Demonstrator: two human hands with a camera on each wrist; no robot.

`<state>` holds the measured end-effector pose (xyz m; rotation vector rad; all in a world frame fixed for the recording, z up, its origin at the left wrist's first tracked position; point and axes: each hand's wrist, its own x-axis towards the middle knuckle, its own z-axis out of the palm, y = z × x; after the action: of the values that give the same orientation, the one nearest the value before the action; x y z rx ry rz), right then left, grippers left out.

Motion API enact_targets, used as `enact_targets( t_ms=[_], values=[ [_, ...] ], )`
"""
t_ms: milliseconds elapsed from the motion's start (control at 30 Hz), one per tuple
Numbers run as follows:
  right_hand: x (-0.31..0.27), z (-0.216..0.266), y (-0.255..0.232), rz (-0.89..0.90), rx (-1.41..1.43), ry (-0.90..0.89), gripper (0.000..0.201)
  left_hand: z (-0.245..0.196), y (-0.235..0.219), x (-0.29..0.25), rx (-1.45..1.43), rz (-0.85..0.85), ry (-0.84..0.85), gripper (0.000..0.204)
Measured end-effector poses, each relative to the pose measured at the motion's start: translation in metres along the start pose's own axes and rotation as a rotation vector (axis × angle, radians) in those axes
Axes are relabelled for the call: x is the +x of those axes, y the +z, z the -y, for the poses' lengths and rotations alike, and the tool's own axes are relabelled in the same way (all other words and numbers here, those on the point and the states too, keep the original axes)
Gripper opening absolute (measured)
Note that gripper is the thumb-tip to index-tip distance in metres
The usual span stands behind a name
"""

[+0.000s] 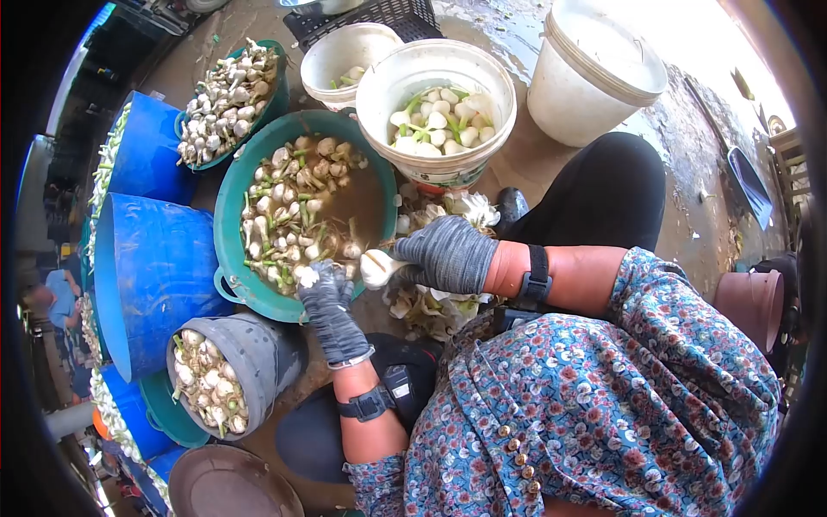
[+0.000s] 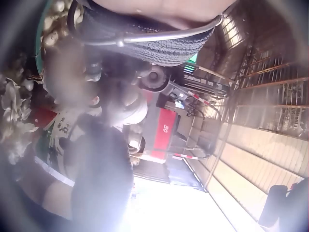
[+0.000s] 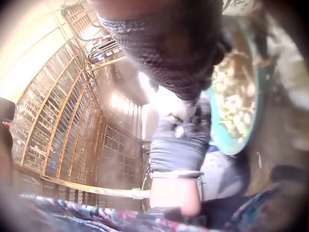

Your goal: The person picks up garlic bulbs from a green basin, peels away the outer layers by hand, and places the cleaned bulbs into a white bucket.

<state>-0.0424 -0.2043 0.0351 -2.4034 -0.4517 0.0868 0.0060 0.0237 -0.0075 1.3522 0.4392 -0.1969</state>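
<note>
The right hand [image 1: 448, 254], in a grey knit glove, grips a white garlic bulb [image 1: 377, 269] beside the green tub's [image 1: 226, 258] near rim. Just left of it the gloved left hand [image 1: 334, 314] has bent fingers, a small white scrap [image 1: 306, 276] at their tips. In the right wrist view the right hand [image 3: 169, 53] is above the left hand [image 3: 178, 150], with the bulb [image 3: 171, 104] between them. The left wrist view is blurred; it shows the left glove [image 2: 149, 43], a white bulb [image 2: 133, 110] and the dark right hand [image 2: 101, 169].
Garlic lies in brown water in the tub. Beyond stand a white bucket [image 1: 508, 95] of trimmed bulbs and another white bucket [image 1: 560, 103]. Blue barrels [image 1: 159, 267] and a grey bucket [image 1: 276, 353] of garlic stand left. Peelings [image 1: 431, 310] lie below the right hand.
</note>
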Motion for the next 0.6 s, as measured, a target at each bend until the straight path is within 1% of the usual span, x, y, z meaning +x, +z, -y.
enact_targets(
  t_ms=[33, 133, 167, 200, 267, 300, 333, 400, 433, 467, 500, 567, 600],
  values=[
    [0.0, 0.002, -0.002, -0.007, -0.048, -0.014, 0.021, 0.002, 0.002, -0.002, 0.001, 0.001, 0.003, 0.027],
    [0.001, 0.007, -0.007, 0.002, -0.113, -0.029, 0.021, 0.016, 0.026, -0.034, 0.853, 0.241, 0.885, 0.046],
    [0.002, 0.009, -0.007, 0.022, -0.13, -0.033, 0.021, 0.008, 0.038, -0.055, 0.39, 0.353, 0.476, 0.049],
    [0.001, 0.008, -0.004, 0.024, -0.13, -0.036, 0.021, 0.006, 0.037, -0.056, 0.389, 0.349, 0.476, 0.049],
    [0.001, 0.004, 0.004, 0.002, -0.141, -0.121, 0.029, 0.001, 0.034, -0.055, 0.435, 0.342, 0.323, 0.041],
    [0.002, 0.005, 0.003, 0.003, -0.142, -0.126, 0.029, 0.001, 0.037, -0.057, 0.378, 0.296, 0.351, 0.033],
    [0.003, 0.005, 0.002, -0.008, -0.153, -0.133, 0.028, 0.002, 0.035, -0.053, 0.377, 0.293, 0.353, 0.033],
    [0.003, 0.006, 0.0, -0.018, -0.164, -0.137, 0.026, 0.008, 0.025, -0.038, 0.075, 0.288, 0.283, 0.032],
    [0.002, 0.006, -0.002, -0.054, -0.12, -0.129, 0.022, 0.006, 0.019, -0.031, -0.208, 0.189, 0.151, 0.03],
    [0.001, 0.006, -0.004, -0.089, -0.078, -0.121, 0.019, 0.006, 0.011, -0.025, -0.374, 0.075, 0.098, 0.03],
    [0.001, 0.002, -0.002, -0.087, -0.082, -0.119, 0.019, 0.003, 0.003, -0.019, -0.362, 0.045, 0.116, 0.028],
    [0.006, -0.009, 0.003, -0.324, 0.154, -0.145, 0.021, 0.006, -0.007, -0.015, -0.357, 0.015, 0.136, 0.026],
    [0.009, -0.009, -0.003, -0.321, 0.147, -0.147, 0.021, 0.007, -0.007, -0.016, -0.355, -0.034, 0.119, 0.024]
  ],
)
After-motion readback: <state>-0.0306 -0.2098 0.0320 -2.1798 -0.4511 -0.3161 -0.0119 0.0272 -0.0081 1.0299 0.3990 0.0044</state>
